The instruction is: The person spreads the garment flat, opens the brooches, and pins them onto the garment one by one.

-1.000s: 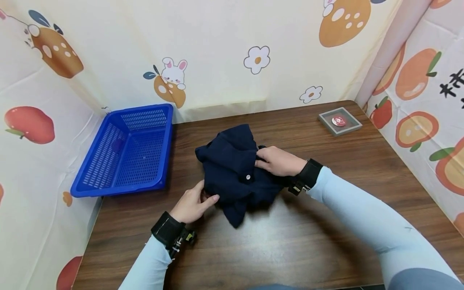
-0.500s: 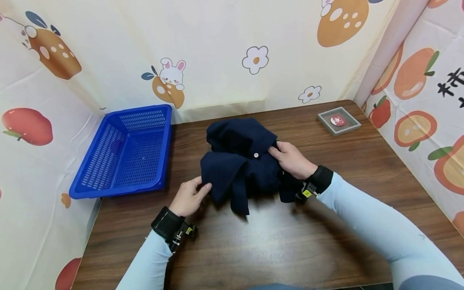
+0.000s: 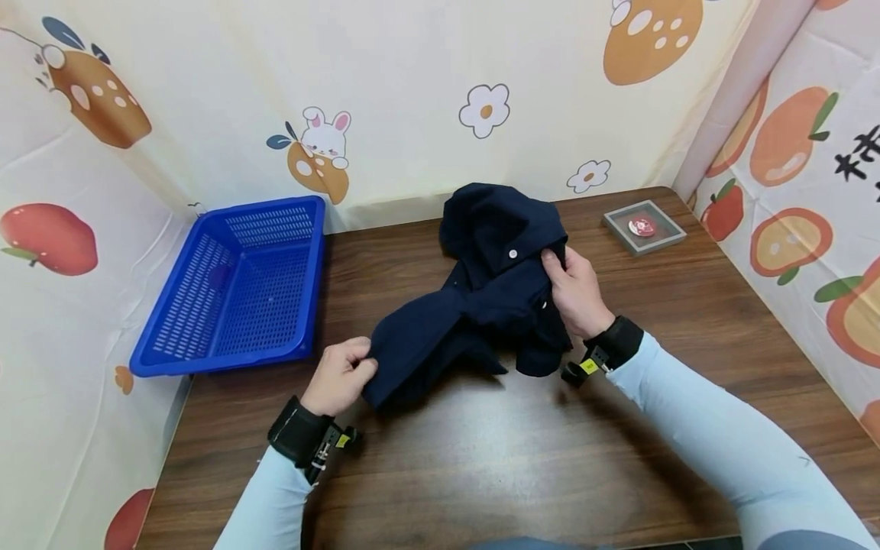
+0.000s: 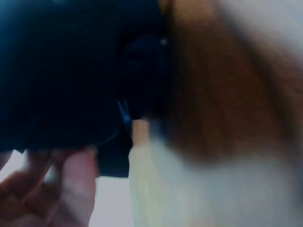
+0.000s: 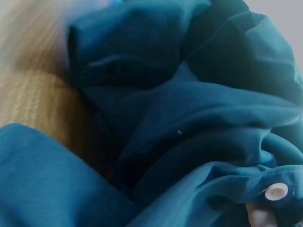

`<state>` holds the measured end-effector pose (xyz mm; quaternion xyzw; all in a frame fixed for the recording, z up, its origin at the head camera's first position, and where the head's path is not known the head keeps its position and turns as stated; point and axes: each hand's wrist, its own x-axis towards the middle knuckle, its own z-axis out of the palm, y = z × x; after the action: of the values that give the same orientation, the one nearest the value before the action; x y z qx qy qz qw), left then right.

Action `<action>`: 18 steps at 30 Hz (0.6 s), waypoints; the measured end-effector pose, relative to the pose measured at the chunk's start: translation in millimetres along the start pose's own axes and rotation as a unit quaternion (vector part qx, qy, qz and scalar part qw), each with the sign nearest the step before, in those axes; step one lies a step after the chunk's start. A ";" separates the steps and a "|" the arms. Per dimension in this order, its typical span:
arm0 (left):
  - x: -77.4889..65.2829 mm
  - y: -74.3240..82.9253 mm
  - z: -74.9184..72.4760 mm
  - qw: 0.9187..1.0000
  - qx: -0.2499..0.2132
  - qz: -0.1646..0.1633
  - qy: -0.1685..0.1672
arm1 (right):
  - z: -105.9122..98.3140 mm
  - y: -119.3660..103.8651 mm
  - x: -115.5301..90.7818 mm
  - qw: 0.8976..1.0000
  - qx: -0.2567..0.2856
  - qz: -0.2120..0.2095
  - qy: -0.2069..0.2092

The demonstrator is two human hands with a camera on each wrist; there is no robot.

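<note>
A navy shirt (image 3: 481,305) with white buttons is bunched and partly stretched between my two hands above the wooden table. At the left, my left hand (image 3: 338,376) pinches the end of a flap of the cloth between thumb and fingers. My right hand (image 3: 576,290) grips the shirt near a white button (image 3: 512,253), thumb on top and the other fingers hidden behind the fabric. In the left wrist view the fingers (image 4: 78,184) meet the dark cloth's edge. Folds of the shirt fill most of the right wrist view, with a button (image 5: 276,191) at lower right.
A blue plastic basket (image 3: 311,305) stands at the left of the wooden table (image 3: 495,466). Toward the back right corner lies a small grey frame (image 3: 646,246) with a red and white piece inside. Patterned cloth walls (image 3: 412,92) border the table's back and sides.
The shirt has been lifted and spread from a bundle. My right hand moved right and its part of the cloth rose toward the back; my left hand drew its flap left.
</note>
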<state>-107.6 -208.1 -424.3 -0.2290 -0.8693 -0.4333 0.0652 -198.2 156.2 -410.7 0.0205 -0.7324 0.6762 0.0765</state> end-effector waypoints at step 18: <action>-1.5 4.4 3.5 0.987 0.103 -0.031 -0.118 | -8.5 -9.0 -39.8 0.988 0.135 0.069 -0.032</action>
<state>-104.0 -203.6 -423.8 -0.2433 -0.9175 -0.3134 -0.0284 -157.1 161.0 -406.7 0.0020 -0.6362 0.7715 0.0027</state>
